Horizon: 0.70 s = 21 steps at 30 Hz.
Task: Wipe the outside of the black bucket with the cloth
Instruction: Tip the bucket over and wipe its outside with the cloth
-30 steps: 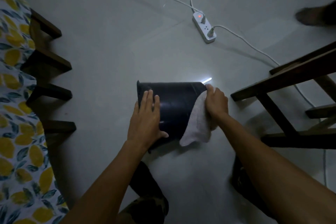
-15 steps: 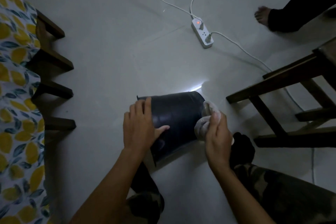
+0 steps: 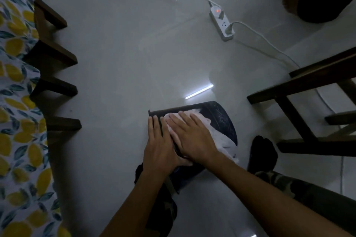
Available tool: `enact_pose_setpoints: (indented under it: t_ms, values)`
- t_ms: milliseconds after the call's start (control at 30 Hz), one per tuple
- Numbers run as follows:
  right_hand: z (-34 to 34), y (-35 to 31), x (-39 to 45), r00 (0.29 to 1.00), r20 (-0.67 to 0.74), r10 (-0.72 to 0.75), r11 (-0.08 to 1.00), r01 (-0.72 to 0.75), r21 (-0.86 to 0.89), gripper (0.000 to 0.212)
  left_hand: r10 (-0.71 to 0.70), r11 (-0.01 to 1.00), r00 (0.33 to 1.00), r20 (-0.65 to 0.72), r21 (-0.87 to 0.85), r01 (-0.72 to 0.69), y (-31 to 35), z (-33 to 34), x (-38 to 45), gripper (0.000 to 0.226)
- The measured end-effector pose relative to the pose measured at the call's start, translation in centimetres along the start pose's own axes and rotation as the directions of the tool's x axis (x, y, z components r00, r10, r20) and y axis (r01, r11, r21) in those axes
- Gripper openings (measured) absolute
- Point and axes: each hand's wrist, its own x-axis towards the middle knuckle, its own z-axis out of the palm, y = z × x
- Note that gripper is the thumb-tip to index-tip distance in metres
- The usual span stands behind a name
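Note:
The black bucket point(image 3: 221, 119) lies on its side on the pale floor, its base turned to the right and its rim to the left. My left hand point(image 3: 159, 148) grips the bucket near the rim end. My right hand point(image 3: 192, 136) lies flat on top of the white cloth point(image 3: 219, 140), pressing it against the bucket's upper side. The cloth spreads from under my fingers down toward the bucket's base edge. Most of the bucket's wall is hidden under my two hands.
A white power strip point(image 3: 222, 25) with cables lies on the floor far ahead. Dark wooden chair legs point(image 3: 296, 109) stand at right, more wooden legs point(image 3: 55, 86) beside a lemon-print fabric point(image 3: 15, 121) at left. Another person's foot point(image 3: 290, 4) is at top right.
My right hand moved from the bucket's right end up onto its top side, spreading the cloth flat. The bucket has turned so its base shows. My left hand shifted toward the rim.

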Motion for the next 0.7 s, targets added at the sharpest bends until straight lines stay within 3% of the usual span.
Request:
enact_pose_setpoints:
  t_ms: [100,233,333,400,467,533,600,700]
  values:
    - [-0.9,1.3,4.2,0.996,0.005,0.085,0.996,-0.085,0.003,0.043,-0.081,0.994,0.994,0.068,-0.069,0.086,0.2,0.2,-0.5,0.168]
    - [-3.0,6.4,6.6,0.930,0.162,0.329,0.943,-0.314,-0.110,0.048,-0.112,0.993,0.991,0.078,-0.036,0.115,0.9,-1.3,-0.4,0.164]
    - [-2.8,7.3,2.9,0.918,0.010,0.398,0.916,-0.396,-0.058,0.034,-0.120,0.992,0.989,0.087,-0.031,0.123,0.5,-1.8,0.7,0.166]
    - [-2.0,4.2,-0.5,0.931,-0.039,0.363,0.932,-0.362,0.021,0.029,-0.107,0.994,0.989,0.099,-0.004,0.108,0.3,-1.8,1.2,0.167]
    - [-1.6,1.1,-2.0,0.976,-0.043,0.215,0.971,-0.209,0.117,0.045,-0.078,0.997,0.992,0.101,0.023,0.076,0.0,-1.5,1.3,0.168]
    - [-2.5,0.0,0.1,0.995,-0.017,0.098,0.978,-0.093,0.186,0.035,-0.064,0.998,0.994,0.092,0.028,0.062,0.1,-1.3,0.9,0.168]
    - [-4.0,0.9,4.8,0.990,0.068,0.120,0.983,-0.128,0.131,0.025,-0.073,0.997,0.992,0.099,0.017,0.072,0.6,-1.3,0.3,0.166]
    - [-4.1,5.6,9.4,0.856,0.393,0.336,0.935,-0.353,-0.030,0.058,-0.099,0.995,0.990,0.102,0.020,0.098,0.9,-1.8,0.4,0.165]
